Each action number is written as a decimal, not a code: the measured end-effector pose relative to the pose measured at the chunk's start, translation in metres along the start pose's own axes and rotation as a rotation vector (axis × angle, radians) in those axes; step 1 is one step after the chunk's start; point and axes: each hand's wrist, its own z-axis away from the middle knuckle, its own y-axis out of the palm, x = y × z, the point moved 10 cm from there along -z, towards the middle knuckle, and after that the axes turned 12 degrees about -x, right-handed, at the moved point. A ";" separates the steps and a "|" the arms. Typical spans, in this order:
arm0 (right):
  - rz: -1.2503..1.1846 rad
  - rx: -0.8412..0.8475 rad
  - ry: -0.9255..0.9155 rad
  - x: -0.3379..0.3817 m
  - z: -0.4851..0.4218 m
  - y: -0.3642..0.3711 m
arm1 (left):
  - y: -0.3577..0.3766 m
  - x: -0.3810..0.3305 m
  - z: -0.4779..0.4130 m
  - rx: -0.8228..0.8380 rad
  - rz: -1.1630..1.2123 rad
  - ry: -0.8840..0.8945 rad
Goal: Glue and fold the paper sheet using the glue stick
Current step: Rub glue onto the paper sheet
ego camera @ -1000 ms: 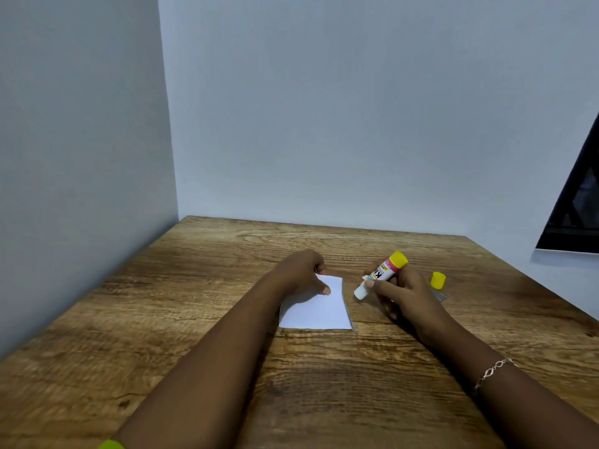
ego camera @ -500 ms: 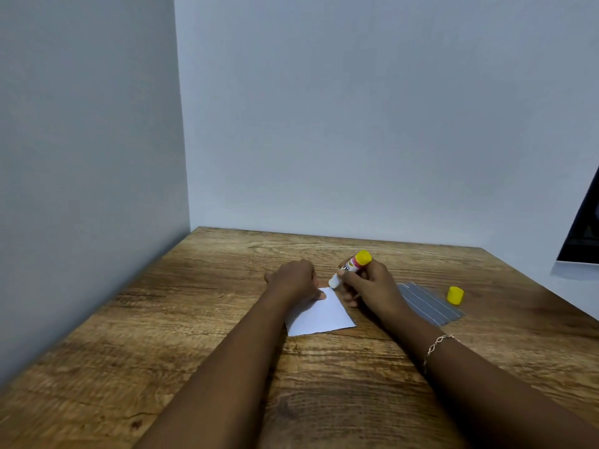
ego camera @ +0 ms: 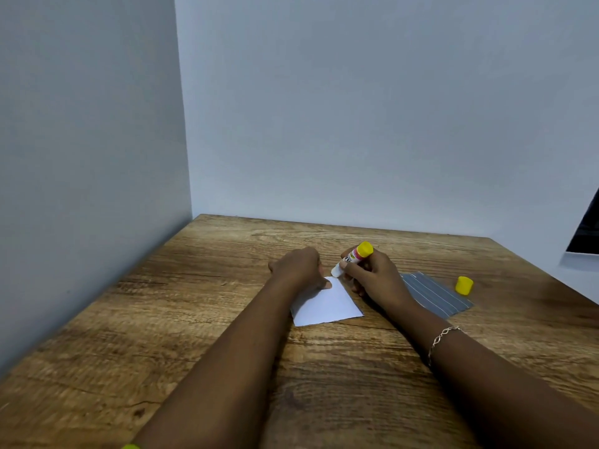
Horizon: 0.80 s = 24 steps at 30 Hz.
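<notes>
The white paper sheet lies flat on the wooden surface. The left hand rests on its far corner, thumb on the paper; I cannot tell how its other fingers lie. The right hand grips the tilted glue stick, whose tip seems to touch the sheet's far edge. The yellow cap stands well to the right.

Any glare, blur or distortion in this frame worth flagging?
Head view: even, soft light, no glare; arms cast faint shadows on the table; glue stick label is too soft to read; wall corner leans from the wide-angle lens.
</notes>
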 end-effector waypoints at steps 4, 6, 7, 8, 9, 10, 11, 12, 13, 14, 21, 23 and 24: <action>0.004 0.019 -0.002 0.000 0.001 0.002 | -0.001 -0.001 0.001 0.001 0.027 0.007; 0.010 0.021 0.001 -0.001 0.002 0.001 | -0.001 -0.002 0.002 0.001 0.042 0.013; 0.011 0.024 -0.003 0.000 0.003 0.000 | -0.001 -0.002 0.003 0.002 0.048 0.013; 0.009 0.028 -0.008 0.001 0.004 0.000 | -0.001 -0.002 0.003 0.004 0.054 0.012; 0.004 0.030 -0.013 0.001 0.005 0.000 | -0.001 -0.002 0.003 0.005 0.060 0.012; -0.005 0.031 -0.015 0.002 0.006 -0.001 | -0.001 -0.002 0.003 0.006 0.062 0.012; -0.015 0.030 -0.015 0.002 0.007 -0.002 | -0.001 -0.002 0.003 0.005 0.060 0.013; -0.025 0.027 -0.016 0.003 0.009 -0.003 | -0.001 -0.003 0.003 0.004 0.056 0.015; -0.029 0.025 -0.017 0.003 0.010 -0.004 | -0.001 -0.003 0.003 0.005 0.053 0.017; -0.026 0.023 -0.020 0.004 0.011 -0.005 | -0.001 -0.003 0.003 0.005 0.051 0.018; -0.015 0.049 -0.040 0.006 0.022 -0.011 | 0.000 -0.001 0.002 -0.007 0.058 0.013; -0.013 0.039 -0.038 0.006 0.025 -0.013 | 0.000 -0.001 0.002 -0.010 0.070 0.013; -0.017 0.037 -0.035 0.006 0.027 -0.015 | 0.001 0.000 0.002 -0.011 0.072 0.013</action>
